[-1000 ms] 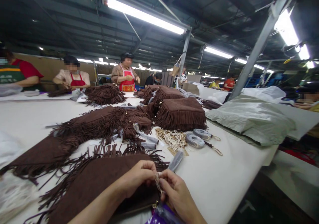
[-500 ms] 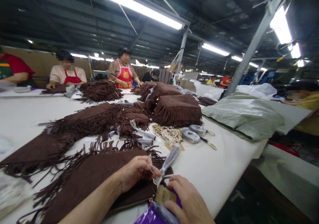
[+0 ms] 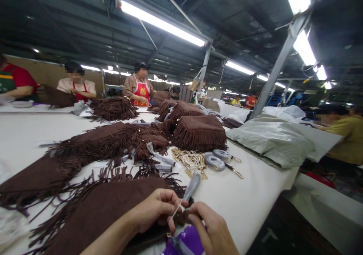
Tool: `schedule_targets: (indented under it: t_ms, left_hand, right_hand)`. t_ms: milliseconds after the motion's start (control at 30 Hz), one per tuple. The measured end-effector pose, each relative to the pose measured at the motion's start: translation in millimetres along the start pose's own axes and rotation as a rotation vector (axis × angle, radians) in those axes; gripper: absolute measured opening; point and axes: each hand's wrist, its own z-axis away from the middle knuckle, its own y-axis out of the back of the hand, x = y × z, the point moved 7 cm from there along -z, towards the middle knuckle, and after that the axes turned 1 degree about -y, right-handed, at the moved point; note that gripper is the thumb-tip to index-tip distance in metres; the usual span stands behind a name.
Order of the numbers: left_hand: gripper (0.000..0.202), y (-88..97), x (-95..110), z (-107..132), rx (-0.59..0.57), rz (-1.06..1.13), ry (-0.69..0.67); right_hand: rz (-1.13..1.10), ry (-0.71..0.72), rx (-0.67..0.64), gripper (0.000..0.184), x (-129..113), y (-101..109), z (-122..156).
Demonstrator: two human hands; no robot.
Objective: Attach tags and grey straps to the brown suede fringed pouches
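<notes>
My left hand (image 3: 154,211) and my right hand (image 3: 210,228) meet at the near edge of the white table (image 3: 249,198). Both pinch a thin pale string (image 3: 176,209) at the corner of a brown fringed suede bag (image 3: 99,209) lying flat in front of me. A grey wrapped strap piece (image 3: 192,186) sticks up just behind my fingers. A purple plastic wrapper (image 3: 187,243) lies under my right hand.
More brown fringed bags (image 3: 200,132) lie heaped across the table, with a bundle of cream strings (image 3: 189,159) and grey wrapped rolls (image 3: 218,158) beside them. A grey plastic sack (image 3: 272,139) lies right. Several people in aprons (image 3: 140,88) work along the far side.
My right hand has come back up from the purple wrapper to meet my left hand at the string. The brown paper tag seen half a second ago is hidden.
</notes>
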Motion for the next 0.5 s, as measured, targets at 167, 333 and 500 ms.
schedule_targets:
  t_ms: [167,333,500]
  left_hand:
    - [0.022,-7.5,0,-3,0.033,-0.107,-0.07]
    - [0.024,-11.3,-4,-6,0.048,-0.141,-0.124]
    - [0.032,-19.1,-3,-6,-0.007,-0.095,-0.197]
  right_hand:
    - [-0.067,0.051,0.085,0.02,-3,-6,-10]
    - [-0.073,0.015,0.046,0.009,-4,-7,-13]
    - [0.084,0.196,0.013,0.02,-17,-7,-17]
